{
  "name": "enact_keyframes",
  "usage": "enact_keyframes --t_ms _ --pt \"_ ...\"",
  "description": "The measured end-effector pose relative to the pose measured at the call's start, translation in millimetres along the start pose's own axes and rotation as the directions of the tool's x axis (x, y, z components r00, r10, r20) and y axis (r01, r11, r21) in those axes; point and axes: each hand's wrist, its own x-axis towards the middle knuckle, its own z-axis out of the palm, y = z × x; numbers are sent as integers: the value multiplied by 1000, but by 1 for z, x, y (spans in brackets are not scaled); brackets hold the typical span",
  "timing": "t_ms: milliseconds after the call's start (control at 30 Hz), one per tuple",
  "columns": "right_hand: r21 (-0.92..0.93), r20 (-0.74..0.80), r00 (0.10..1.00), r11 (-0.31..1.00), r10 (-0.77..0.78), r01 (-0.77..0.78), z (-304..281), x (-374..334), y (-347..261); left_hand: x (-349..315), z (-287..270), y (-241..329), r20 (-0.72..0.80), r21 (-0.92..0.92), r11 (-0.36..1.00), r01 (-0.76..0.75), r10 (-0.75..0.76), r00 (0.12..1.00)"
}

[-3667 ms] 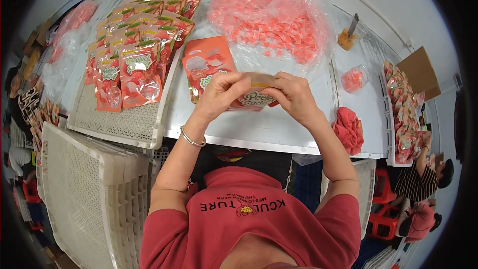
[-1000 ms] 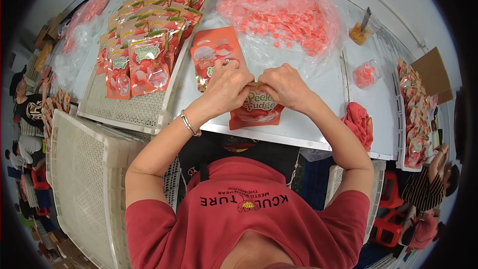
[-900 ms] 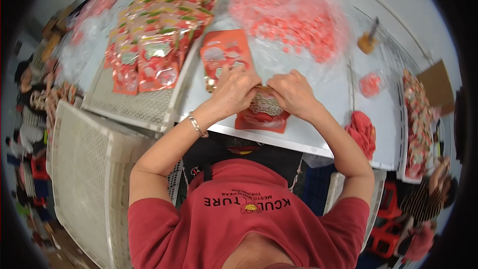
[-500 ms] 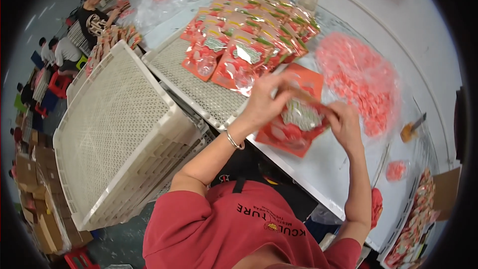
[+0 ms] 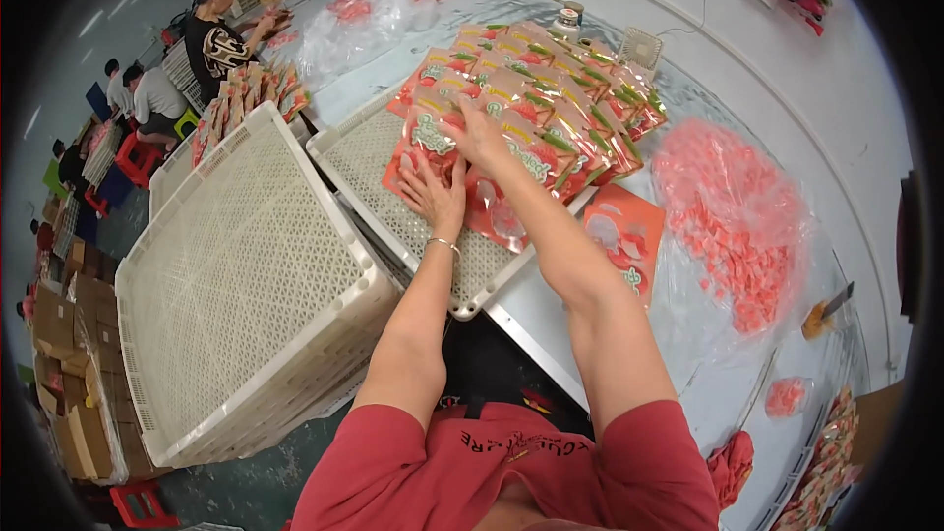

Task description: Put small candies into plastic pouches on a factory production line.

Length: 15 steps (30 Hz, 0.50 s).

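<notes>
A shiny red snack pouch [image 5: 430, 130] leans at the left end of the rows of similar pouches [image 5: 551, 88] on a white mesh tray [image 5: 359, 152]. My right hand [image 5: 480, 138] is closed at this pouch's right edge, its fingers partly hidden. Just below, my left hand [image 5: 438, 199] rests with spread fingers against the pouch's lower part; a bangle circles that wrist. A flat red-orange pouch [image 5: 624, 236] lies on the table, right of the tray.
A clear bag of pink pieces [image 5: 733, 226] lies spread on the table [image 5: 678, 374] at right. Stacked white mesh trays [image 5: 236, 265] stand at left. A scraper-like tool [image 5: 824, 313] and a small pink packet [image 5: 787, 396] lie at far right. A co-worker [image 5: 218, 34] works at far left.
Both hands have moved left and away from me, from above the table to the tray. The pouch they held there now stands against the rows. The view has shifted slightly.
</notes>
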Motion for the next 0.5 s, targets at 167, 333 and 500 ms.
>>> enact_keyframes --t_ms 167,333,500 --pt "-274 102 981 943 -164 187 -29 -99 -7 53 43 -20 -272 218 971 95 -32 962" --pt "-399 238 960 887 -146 234 -45 -162 46 101 87 6 -286 230 973 -9 76 955" --pt "-471 58 976 856 -212 214 -36 -113 59 161 106 -25 -471 443 829 -342 540 698"
